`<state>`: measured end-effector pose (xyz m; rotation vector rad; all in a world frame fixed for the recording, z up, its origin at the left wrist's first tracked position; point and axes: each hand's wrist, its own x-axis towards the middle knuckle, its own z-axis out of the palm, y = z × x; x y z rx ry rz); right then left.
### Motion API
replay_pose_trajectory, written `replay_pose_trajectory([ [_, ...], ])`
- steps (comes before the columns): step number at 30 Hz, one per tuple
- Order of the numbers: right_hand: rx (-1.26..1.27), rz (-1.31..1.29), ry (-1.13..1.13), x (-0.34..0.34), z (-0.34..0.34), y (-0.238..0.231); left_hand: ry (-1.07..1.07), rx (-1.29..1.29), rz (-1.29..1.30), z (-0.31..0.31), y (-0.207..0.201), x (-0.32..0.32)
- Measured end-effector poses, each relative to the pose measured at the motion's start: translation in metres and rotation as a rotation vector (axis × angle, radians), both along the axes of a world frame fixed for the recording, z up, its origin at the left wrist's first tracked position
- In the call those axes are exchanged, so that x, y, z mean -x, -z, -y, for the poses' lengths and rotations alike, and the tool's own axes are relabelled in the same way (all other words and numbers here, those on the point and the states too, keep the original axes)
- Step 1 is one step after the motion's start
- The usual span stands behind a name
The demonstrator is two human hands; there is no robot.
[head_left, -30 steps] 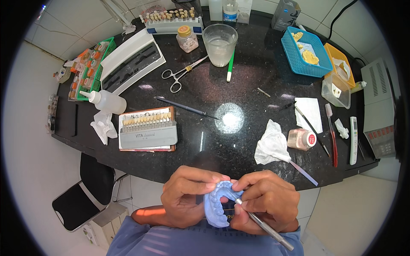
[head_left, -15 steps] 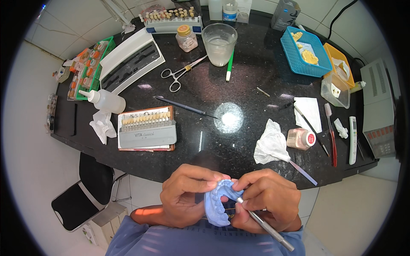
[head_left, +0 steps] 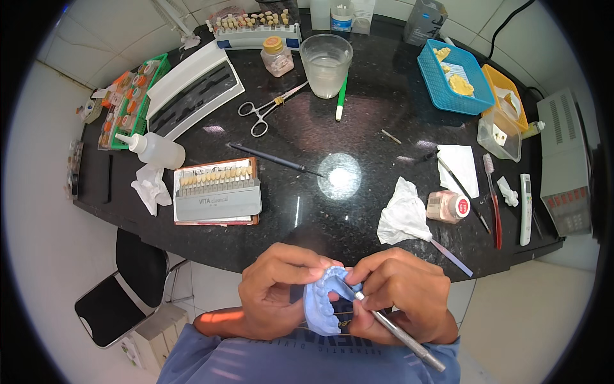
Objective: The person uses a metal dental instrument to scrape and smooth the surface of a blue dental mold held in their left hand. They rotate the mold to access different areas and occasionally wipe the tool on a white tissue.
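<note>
A blue, horseshoe-shaped dental cast (head_left: 318, 306) with a row of teeth is held close to my body, below the table's front edge. My left hand (head_left: 275, 291) grips it by its left side and top, thumb and fingers closed on it. In my right hand (head_left: 406, 291) is a slim metal-handled knife (head_left: 409, 339), pinched like a pen, its handle slanting down to the right. The knife's tip end meets the right arm of the cast; the blade itself is mostly hidden. My right fingertips also touch the cast's upper right edge.
On the black table (head_left: 288, 237) lie a shade guide (head_left: 217, 195), a dark pen-like tool (head_left: 275, 157), scissor-handled forceps (head_left: 259, 118), a crumpled tissue (head_left: 403, 214) and a pink powder jar (head_left: 446, 207). A glass of cloudy liquid (head_left: 326, 67) stands behind, a blue basket (head_left: 441, 89) at the far right.
The cast has tilted slightly in my left hand. The knife has shifted a little, its handle end moving slightly right. My grip on both stays the same.
</note>
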<state>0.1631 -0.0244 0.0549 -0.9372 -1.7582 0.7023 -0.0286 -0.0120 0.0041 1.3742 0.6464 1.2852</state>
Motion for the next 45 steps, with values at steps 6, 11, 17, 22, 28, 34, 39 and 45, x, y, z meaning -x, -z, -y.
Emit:
replay_pose_trajectory([
  [6, 0.073, 0.155, -0.095, -0.014, -0.011, -0.023, 0.083, 0.218, 0.084, 0.005, -0.006, 0.004],
  [11, 0.167, 0.225, -0.19, -0.021, -0.012, -0.03, 0.147, 0.274, 0.114, 0.006, -0.005, 0.006],
  [17, 0.176, 0.246, -0.402, -0.038, -0.018, -0.027, 0.207, 0.308, 0.136, 0.006, -0.003, 0.01],
  [22, 0.188, 0.245, -0.421, -0.04, -0.02, -0.029, 0.227, 0.343, 0.151, 0.007, -0.003, 0.008],
  [28, 0.205, 0.336, -0.337, -0.038, -0.023, -0.038, 0.244, 0.348, 0.109, 0.005, -0.002, 0.008],
  [34, 0.056, 0.281, -0.275, -0.041, -0.025, -0.04, 0.224, 0.389, 0.162, 0.002, -0.011, 0.006],
  [39, -0.009, -0.016, -0.058, -0.043, -0.01, -0.032, 0.168, 0.362, 0.229, -0.002, -0.017, -0.001],
  [45, -0.003, -0.022, 0.132, -0.014, 0.008, -0.025, 0.031, 0.073, 0.0, -0.007, -0.014, -0.003],
])
